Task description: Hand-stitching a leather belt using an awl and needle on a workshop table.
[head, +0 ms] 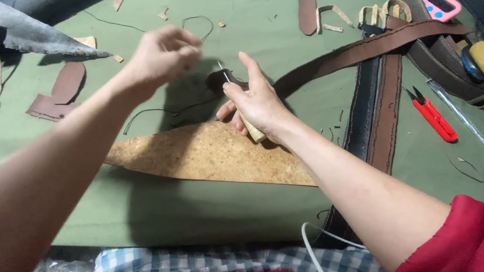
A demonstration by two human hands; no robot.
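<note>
Even, fairly bright overhead light; soft shadows fall under both arms onto the green counter [252,14]. The left hand [158,58] is motion-blurred.

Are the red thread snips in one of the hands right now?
No, the red snips lie on the green mat, apart from both hands.

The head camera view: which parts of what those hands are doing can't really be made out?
- Left hand: motion-blurred; whether its fingers pinch the dark thread is unclear.
- Wooden-handled tool: the right hand covers most of the handle; only a thin metal tip shows.
- Small dark leather piece: mostly hidden behind the right hand's fingers.
- Brown leather strap: its lower end passes under the right forearm.
</note>
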